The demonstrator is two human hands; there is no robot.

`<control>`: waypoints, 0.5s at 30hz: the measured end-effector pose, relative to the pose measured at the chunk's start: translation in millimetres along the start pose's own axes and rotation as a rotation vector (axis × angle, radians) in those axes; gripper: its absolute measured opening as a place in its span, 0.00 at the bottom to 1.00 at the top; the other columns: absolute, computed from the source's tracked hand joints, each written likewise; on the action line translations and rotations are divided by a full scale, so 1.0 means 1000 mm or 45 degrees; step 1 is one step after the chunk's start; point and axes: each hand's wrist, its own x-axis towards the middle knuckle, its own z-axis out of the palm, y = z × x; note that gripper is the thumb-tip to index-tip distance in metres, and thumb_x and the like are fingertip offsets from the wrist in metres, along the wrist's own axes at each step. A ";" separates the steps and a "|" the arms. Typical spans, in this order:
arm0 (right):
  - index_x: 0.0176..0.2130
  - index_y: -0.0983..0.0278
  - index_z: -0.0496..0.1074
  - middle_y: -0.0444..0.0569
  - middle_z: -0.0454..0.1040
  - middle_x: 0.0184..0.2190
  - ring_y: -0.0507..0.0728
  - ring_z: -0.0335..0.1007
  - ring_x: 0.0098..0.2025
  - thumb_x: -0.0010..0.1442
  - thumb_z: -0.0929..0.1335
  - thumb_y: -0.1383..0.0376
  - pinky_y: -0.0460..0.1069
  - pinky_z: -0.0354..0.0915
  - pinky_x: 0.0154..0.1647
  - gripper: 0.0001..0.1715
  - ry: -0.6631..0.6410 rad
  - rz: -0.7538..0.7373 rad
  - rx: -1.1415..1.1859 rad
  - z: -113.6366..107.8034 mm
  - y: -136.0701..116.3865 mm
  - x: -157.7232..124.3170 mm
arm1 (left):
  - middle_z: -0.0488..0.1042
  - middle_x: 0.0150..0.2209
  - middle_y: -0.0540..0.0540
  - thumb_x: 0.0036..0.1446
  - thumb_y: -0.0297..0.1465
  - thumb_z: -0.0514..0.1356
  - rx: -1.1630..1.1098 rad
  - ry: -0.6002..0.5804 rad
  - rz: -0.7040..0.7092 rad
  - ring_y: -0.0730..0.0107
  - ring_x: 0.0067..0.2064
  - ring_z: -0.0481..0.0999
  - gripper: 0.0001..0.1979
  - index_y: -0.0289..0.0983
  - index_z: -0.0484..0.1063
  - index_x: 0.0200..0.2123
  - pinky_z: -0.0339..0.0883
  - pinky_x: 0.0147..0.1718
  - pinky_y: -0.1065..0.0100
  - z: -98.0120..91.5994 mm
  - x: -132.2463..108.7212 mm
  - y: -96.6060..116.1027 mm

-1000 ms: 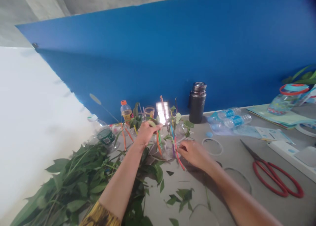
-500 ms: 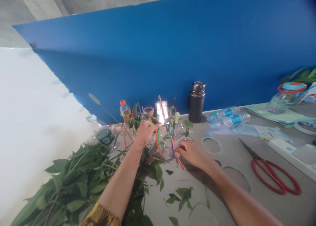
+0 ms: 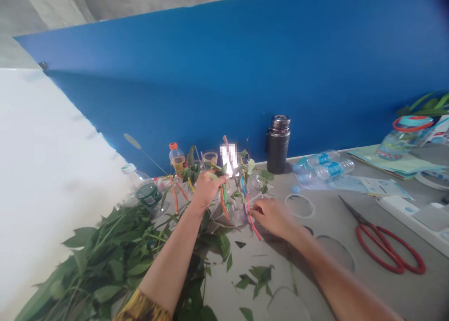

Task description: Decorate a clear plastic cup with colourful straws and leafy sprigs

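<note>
My left hand (image 3: 207, 188) is closed in a pinch among green leaves, on what looks like a leafy stem (image 3: 219, 172); its fingertips are partly hidden. Just right of it, my right hand (image 3: 270, 214) pinches a thin pink strip (image 3: 254, 225) that slants down toward the table. Between the hands stands a clear plastic container (image 3: 237, 214), with leaves around it. Other coloured strips hang about it, among them an orange strip (image 3: 223, 205) and a blue strip (image 3: 243, 185). A bright, pixelated patch behind the left fingertips hides what is there.
A heap of leafy branches (image 3: 105, 260) covers the left side, beside a green-labelled bottle (image 3: 149, 193). Behind stand an orange-capped bottle (image 3: 177, 158) and a dark thermos (image 3: 278, 145). Red-handled scissors (image 3: 382, 241), a white ring (image 3: 300, 206) and small water bottles (image 3: 335, 169) lie right. Leaf scraps (image 3: 257, 280) lie in front.
The whole scene has shifted very slightly left as the camera turned. Both hands keep nearly the same position and grip.
</note>
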 end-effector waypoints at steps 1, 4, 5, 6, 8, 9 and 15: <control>0.33 0.61 0.78 0.51 0.83 0.36 0.60 0.78 0.39 0.67 0.67 0.57 0.49 0.54 0.32 0.15 0.000 0.000 -0.005 0.000 0.000 0.000 | 0.80 0.28 0.47 0.42 0.34 0.68 0.003 -0.014 -0.007 0.59 0.37 0.79 0.07 0.37 0.79 0.27 0.70 0.40 0.62 0.000 0.000 0.001; 0.34 0.62 0.78 0.51 0.83 0.37 0.60 0.78 0.40 0.67 0.67 0.57 0.49 0.54 0.33 0.15 0.000 -0.003 -0.013 0.000 0.000 0.000 | 0.81 0.30 0.46 0.42 0.34 0.68 0.006 -0.064 -0.012 0.58 0.38 0.79 0.08 0.37 0.80 0.28 0.70 0.42 0.61 -0.001 -0.001 0.003; 0.34 0.62 0.78 0.51 0.83 0.37 0.60 0.78 0.41 0.67 0.67 0.57 0.49 0.54 0.33 0.15 0.001 -0.002 -0.012 0.000 0.000 0.000 | 0.81 0.31 0.46 0.42 0.35 0.68 0.007 -0.078 -0.005 0.58 0.38 0.79 0.09 0.37 0.80 0.28 0.70 0.42 0.61 -0.001 -0.001 0.004; 0.34 0.62 0.78 0.52 0.83 0.37 0.61 0.78 0.41 0.67 0.67 0.57 0.49 0.55 0.33 0.15 -0.001 0.001 -0.009 0.000 -0.001 0.000 | 0.82 0.31 0.45 0.43 0.35 0.68 0.012 -0.092 0.000 0.58 0.37 0.80 0.09 0.37 0.80 0.28 0.70 0.42 0.61 -0.001 -0.001 0.004; 0.34 0.62 0.78 0.52 0.83 0.37 0.60 0.78 0.41 0.68 0.67 0.57 0.50 0.54 0.33 0.15 -0.009 0.011 -0.004 -0.001 -0.001 -0.001 | 0.81 0.30 0.46 0.43 0.36 0.68 0.045 -0.115 0.006 0.59 0.37 0.79 0.08 0.38 0.80 0.27 0.69 0.42 0.61 -0.002 -0.001 0.004; 0.34 0.62 0.78 0.52 0.83 0.37 0.60 0.78 0.40 0.68 0.67 0.57 0.49 0.54 0.33 0.15 -0.014 0.015 -0.004 -0.001 -0.001 -0.001 | 0.81 0.29 0.46 0.44 0.36 0.67 0.069 -0.118 0.005 0.59 0.36 0.79 0.08 0.38 0.79 0.26 0.69 0.42 0.61 -0.002 -0.001 0.004; 0.34 0.62 0.78 0.51 0.83 0.37 0.60 0.78 0.40 0.67 0.67 0.58 0.49 0.55 0.33 0.15 0.000 0.002 -0.007 0.001 0.000 0.000 | 0.80 0.26 0.47 0.44 0.36 0.66 0.125 -0.109 -0.007 0.57 0.38 0.80 0.07 0.39 0.78 0.24 0.69 0.43 0.62 -0.005 -0.002 0.009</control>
